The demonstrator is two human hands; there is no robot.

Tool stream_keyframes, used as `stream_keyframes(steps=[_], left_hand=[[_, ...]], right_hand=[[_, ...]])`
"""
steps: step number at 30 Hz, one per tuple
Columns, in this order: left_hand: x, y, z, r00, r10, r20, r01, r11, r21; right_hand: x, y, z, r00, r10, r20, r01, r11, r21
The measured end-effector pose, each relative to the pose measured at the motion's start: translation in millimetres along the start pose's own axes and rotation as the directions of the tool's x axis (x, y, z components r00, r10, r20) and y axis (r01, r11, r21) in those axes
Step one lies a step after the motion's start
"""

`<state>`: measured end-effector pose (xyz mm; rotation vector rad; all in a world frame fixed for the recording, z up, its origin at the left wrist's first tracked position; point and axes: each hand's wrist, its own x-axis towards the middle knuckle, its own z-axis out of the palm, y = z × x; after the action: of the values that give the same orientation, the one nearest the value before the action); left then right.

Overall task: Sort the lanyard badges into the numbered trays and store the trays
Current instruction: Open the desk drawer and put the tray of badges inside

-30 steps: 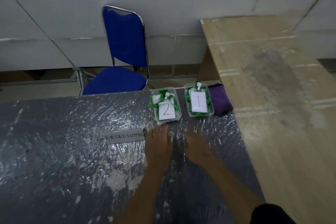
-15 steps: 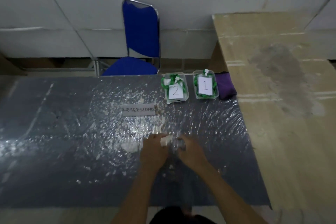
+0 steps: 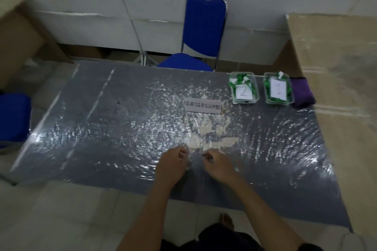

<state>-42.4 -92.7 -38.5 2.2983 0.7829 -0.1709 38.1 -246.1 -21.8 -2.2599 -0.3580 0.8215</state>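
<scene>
Two clear plastic trays stand side by side at the table's far right corner. Tray 2 (image 3: 234, 96) on the left and tray 1 (image 3: 266, 96) on the right each hold green lanyards and a white numbered card. My left hand (image 3: 171, 166) and my right hand (image 3: 219, 166) lie close together over the table's near middle, far from the trays. Their fingers are loosely curled and nothing shows in either hand.
The grey table (image 3: 102, 128) is wrapped in shiny plastic film. A paper sign reading RESEPSIONIS (image 3: 203, 106) lies left of tray 2. A purple cloth pouch (image 3: 302, 92) sits right of tray 1, against a wooden board (image 3: 342, 108). A blue chair (image 3: 202, 32) stands behind the table.
Both hands have drawn back from the trays toward the table's near edge. The camera has pulled back and up, so more of the table and the floor shows.
</scene>
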Motion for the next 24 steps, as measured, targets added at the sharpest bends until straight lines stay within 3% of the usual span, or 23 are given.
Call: stream_keyframes(steps=[4, 7, 12, 19, 24], left_hand=[[9, -64, -50, 0.999, -0.018, 0.026, 0.02, 0.997, -0.08], [21, -115, -90, 1.0, 0.005, 0.016, -0.004, 1.0, -0.024], [41, -187, -142, 0.997, 0.073, 0.038, -0.075, 0.996, 0.042], [68, -255, -196, 0.981, 0.181, 0.063, -0.191, 0.947, 0.259], [103, -291, -239, 0.972, 0.216, 0.094, -0.234, 0.848, 0.475]], right_hand=[[5, -56, 67, 1.0, 0.015, 0.024, -0.015, 0.999, 0.029], [13, -98, 122, 1.0, 0.026, 0.0, -0.026, 0.998, 0.058], [18, -160, 188, 0.998, 0.01, -0.062, -0.015, 0.997, -0.077], [41, -211, 253, 0.991, -0.026, -0.134, -0.008, 0.969, -0.248], [80, -249, 299, 0.987, -0.033, -0.16, -0.016, 0.956, -0.294]])
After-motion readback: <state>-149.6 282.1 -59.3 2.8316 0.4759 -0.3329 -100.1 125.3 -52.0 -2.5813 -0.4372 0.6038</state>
